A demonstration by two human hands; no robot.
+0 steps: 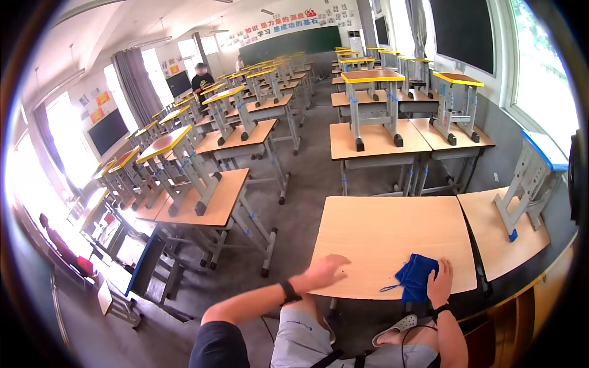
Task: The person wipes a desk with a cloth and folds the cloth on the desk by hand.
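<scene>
My right hand (439, 284) lies, fingers extended, along the right side of a blue cloth (417, 274) at the near edge of a desk (386, 227), probably soft, light, easiest bunched mid-fold; my left hand (322, 273) spreads empty.

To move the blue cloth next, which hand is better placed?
Likely the right hand: it touches the blue cloth, while the left hand is apart from it, farther left over the desk.

Yellow-edged stools (373, 76) stand on rows of desks (338, 138) facing a green chalkboard (291, 45).
</scene>
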